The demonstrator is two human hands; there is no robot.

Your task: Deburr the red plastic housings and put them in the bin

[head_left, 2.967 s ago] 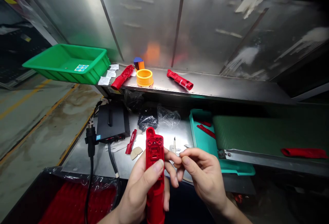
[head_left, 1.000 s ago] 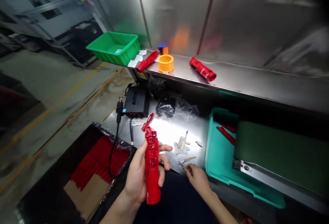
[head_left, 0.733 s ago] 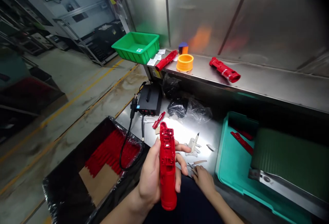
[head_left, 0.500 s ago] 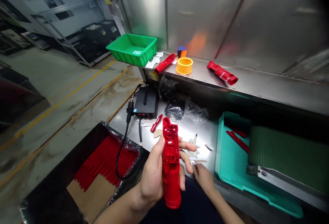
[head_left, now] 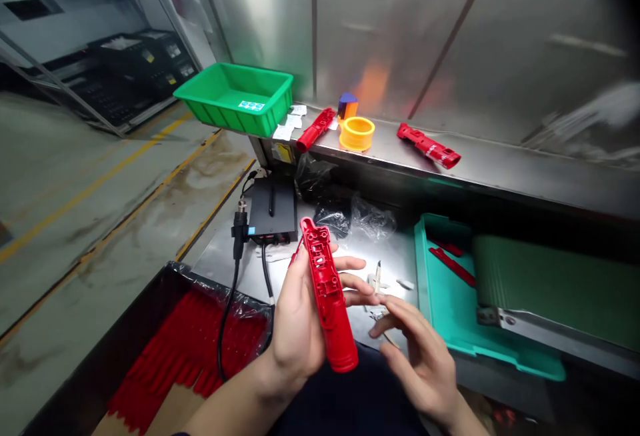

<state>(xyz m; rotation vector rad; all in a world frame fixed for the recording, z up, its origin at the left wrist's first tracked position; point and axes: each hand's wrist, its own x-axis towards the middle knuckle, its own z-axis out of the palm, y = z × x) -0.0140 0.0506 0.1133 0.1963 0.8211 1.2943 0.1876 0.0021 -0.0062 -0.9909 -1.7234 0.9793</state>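
Note:
My left hand (head_left: 300,329) is wrapped round a long red plastic housing (head_left: 327,286) and holds it upright and tilted, its open ribbed side facing right. My right hand (head_left: 420,356) hovers just right of the housing's lower end, fingers stretched out and apart; I see nothing in it. Beyond the fingers, a small knife (head_left: 377,275) and pale offcuts lie on the steel table (head_left: 220,256).
A teal tray (head_left: 433,289) with red strips adjoins a green conveyor belt (head_left: 550,289). A black box (head_left: 273,206) with a cable sits behind. A plastic-lined bin of red parts (head_left: 190,349) stands at lower left. The shelf holds a green crate (head_left: 235,96), an orange ring (head_left: 357,133) and two red housings (head_left: 429,146).
My right hand has lifted off the table by the offcuts and come up beside the housing. My left hand has tilted the housing. My view has swung about.

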